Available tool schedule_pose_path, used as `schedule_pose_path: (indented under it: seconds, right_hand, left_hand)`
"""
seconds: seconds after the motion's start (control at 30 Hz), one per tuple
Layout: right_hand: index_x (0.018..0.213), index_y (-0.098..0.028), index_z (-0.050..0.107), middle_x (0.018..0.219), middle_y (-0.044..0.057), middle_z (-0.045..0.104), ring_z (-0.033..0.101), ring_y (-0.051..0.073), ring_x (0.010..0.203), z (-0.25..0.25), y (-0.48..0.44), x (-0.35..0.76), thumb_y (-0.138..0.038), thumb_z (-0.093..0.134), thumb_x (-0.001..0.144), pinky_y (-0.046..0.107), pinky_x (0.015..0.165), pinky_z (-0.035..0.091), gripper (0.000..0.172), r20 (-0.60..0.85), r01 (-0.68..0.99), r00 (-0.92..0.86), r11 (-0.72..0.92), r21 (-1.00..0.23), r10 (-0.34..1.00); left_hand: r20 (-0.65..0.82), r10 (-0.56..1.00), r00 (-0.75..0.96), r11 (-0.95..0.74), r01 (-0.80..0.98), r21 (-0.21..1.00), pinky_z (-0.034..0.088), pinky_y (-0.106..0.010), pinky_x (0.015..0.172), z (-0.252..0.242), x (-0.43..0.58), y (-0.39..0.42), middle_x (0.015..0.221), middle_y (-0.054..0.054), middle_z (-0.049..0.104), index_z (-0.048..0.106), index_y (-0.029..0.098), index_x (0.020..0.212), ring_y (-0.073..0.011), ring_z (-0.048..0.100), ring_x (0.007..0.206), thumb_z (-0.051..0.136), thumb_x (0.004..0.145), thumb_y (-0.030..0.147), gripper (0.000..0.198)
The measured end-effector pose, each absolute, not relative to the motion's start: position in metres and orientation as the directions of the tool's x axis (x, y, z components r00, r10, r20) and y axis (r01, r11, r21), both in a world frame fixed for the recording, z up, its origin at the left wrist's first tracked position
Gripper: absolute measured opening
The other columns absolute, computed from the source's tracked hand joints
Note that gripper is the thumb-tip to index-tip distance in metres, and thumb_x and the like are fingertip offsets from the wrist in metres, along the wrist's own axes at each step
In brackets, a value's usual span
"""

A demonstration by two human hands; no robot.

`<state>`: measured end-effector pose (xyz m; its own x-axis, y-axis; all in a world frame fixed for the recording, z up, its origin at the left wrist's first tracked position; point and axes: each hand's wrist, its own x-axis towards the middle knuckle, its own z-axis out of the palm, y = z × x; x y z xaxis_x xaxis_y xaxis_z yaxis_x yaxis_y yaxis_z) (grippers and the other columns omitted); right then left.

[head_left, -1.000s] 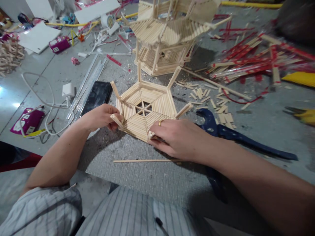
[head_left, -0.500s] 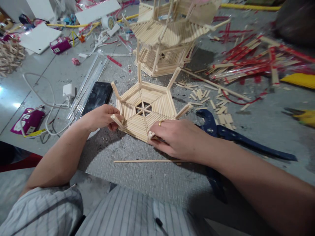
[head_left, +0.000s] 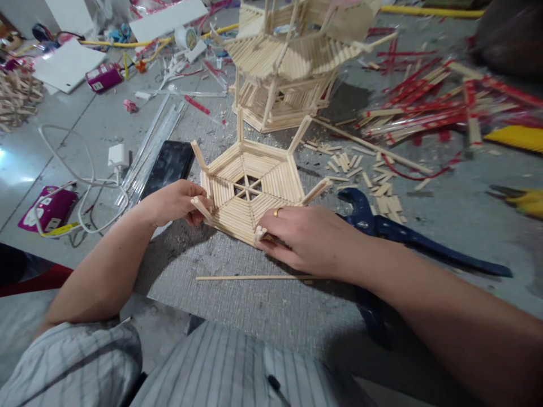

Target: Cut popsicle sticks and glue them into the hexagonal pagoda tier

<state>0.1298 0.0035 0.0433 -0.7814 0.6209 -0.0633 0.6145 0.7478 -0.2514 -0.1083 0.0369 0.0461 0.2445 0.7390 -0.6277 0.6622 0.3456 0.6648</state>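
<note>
In front of me lies a hexagonal wooden stick frame [head_left: 271,178], its floor laid in rings of thin sticks, with short posts standing at its corners. My left hand [head_left: 180,202] is closed on the frame's left side, by the near-left post; its fingertips are partly hidden. With fingers closed, my right hand [head_left: 303,237] grips the near corner post and edge of the same frame, wearing a ring. A single thin stick [head_left: 254,277] lies on the table just in front, one end passing under my right hand. Blue cutting pliers [head_left: 399,229] rest beside my right forearm.
Behind the frame stands a tiered pavilion of sticks [head_left: 292,62]. Cut stick pieces [head_left: 386,192] and red-and-clear wrappers [head_left: 424,107] lie to the right, near yellow-handled pliers [head_left: 521,200]. A black phone [head_left: 167,167], a white charger with cable [head_left: 119,157] and a purple box [head_left: 48,209] lie left.
</note>
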Motion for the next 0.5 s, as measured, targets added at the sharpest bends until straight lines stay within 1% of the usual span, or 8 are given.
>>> schedule_pose_path:
  seconds: [0.27, 0.5]
  right_hand:
    - [0.072, -0.015, 0.058, 0.065, 0.004, 0.059, 0.052, 0.013, 0.060, 0.0426, 0.0040, 0.1300, -0.027, 0.050, 0.084, 0.024, 0.052, 0.023, 0.018, -0.053, 0.605, -0.788, 0.755, -0.251, 0.614]
    - [0.075, -0.015, 0.058, 0.068, 0.005, 0.060, 0.054, 0.014, 0.064, 0.0433, 0.0033, 0.1296, -0.028, 0.048, 0.086, 0.025, 0.053, 0.024, 0.019, -0.111, 0.630, -0.773, 0.734, -0.255, 0.625]
  left_hand:
    - [-0.620, 0.747, 0.239, 0.336, 0.669, 0.662, 0.044, -0.019, 0.051, 0.0458, -0.1082, 0.0367, 0.063, -0.003, 0.061, 0.057, 0.015, 0.066, -0.0081, 0.053, 0.052, 0.057, 0.075, 0.034, 0.021]
    - [-0.620, 0.745, 0.246, 0.350, 0.647, 0.677, 0.044, -0.019, 0.051, 0.0440, -0.1096, 0.0370, 0.063, -0.002, 0.061, 0.056, 0.015, 0.066, -0.0077, 0.053, 0.052, 0.058, 0.075, 0.035, 0.022]
